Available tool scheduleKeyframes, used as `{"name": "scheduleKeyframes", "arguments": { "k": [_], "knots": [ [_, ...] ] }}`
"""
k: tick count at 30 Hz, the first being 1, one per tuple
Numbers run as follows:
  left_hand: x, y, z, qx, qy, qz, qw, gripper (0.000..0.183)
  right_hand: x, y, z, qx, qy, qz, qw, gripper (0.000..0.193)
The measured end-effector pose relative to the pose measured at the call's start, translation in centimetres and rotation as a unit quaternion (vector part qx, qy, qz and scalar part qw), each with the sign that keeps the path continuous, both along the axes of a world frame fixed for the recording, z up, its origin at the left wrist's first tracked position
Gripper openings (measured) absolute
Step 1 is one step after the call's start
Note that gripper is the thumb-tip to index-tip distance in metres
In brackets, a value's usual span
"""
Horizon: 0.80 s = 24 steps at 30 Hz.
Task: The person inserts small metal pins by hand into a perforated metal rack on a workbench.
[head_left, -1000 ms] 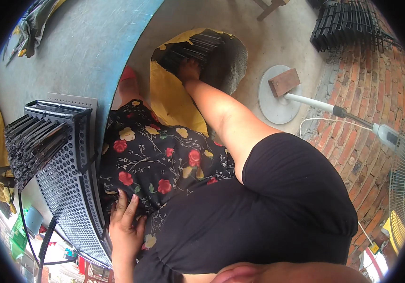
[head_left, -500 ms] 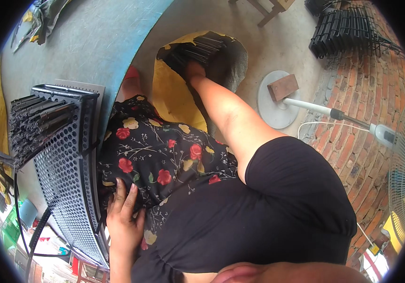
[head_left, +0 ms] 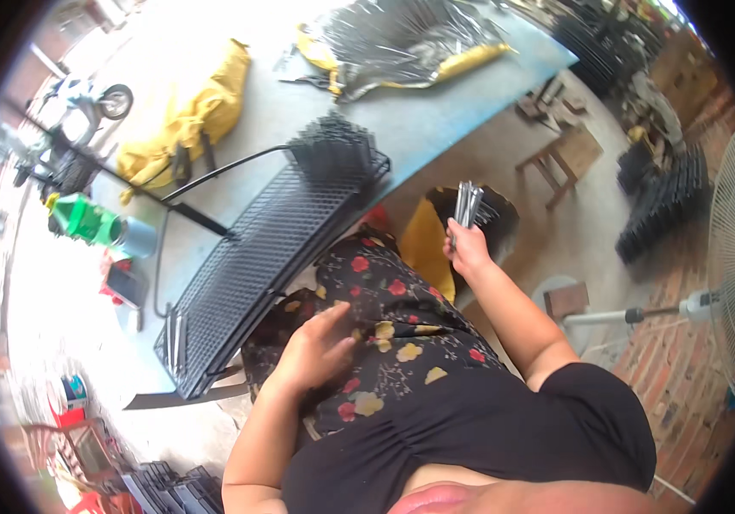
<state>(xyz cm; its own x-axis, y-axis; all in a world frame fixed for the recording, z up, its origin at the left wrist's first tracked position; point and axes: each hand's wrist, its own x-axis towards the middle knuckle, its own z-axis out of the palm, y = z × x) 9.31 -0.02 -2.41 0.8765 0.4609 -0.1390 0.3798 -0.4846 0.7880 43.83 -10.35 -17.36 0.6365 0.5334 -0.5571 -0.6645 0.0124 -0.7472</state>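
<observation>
My right hand (head_left: 468,248) is closed round a bundle of thin silvery-black strips (head_left: 469,202), raised above the mouth of a yellow sack (head_left: 430,244) that holds more dark strips. My left hand (head_left: 320,347) hovers over the floral skirt on my lap, its fingers apart and slightly smeared, with nothing in it. To its left a long black perforated rack (head_left: 252,257) slants along the blue table edge. A dense cluster of black strips (head_left: 329,150) stands at the rack's far end. A few thin strips (head_left: 177,347) lie at its near end.
On the table (head_left: 436,128) lie a yellow sack (head_left: 192,120) and a dark plastic sheet (head_left: 402,43). A green bottle (head_left: 85,218) stands at the left. A pedestal fan (head_left: 732,265), a wooden stool (head_left: 560,167) and stacked black parts (head_left: 663,206) are on the right.
My right hand has come up out of the sack with the bundle of strips. My left hand has lifted off my lap beside the rack. The view has swung left.
</observation>
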Motion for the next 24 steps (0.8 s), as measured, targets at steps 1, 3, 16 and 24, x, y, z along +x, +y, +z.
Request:
{"name": "scheduleKeyframes", "arguments": {
  "k": [1, 3, 16, 24],
  "knots": [
    [-1.3, -0.7, 0.2, -0.077, -0.012, 0.076, 0.994, 0.054, -3.2, 0.1, 3.6, -0.002, -0.022, 0.026, 0.999, 0.012],
    [-3.4, -1.4, 0.3, -0.205, -0.094, 0.184, 0.957, 0.05, -9.1, 0.4, 9.9, 0.068, -0.026, 0.154, 0.985, 0.012],
    [-12.6, -6.0, 3.0, -0.572, -0.393, 0.346, 0.631, 0.012, -29.6, 1.4, 19.2, 0.034, -0.001, 0.719, 0.695, 0.028],
    [-12.8, -4.8, 2.9, -0.545, -0.321, 0.362, 0.684, 0.02, -29.4, 7.6, 19.5, 0.242, -0.292, 0.5, 0.778, 0.019]
  ]
}}
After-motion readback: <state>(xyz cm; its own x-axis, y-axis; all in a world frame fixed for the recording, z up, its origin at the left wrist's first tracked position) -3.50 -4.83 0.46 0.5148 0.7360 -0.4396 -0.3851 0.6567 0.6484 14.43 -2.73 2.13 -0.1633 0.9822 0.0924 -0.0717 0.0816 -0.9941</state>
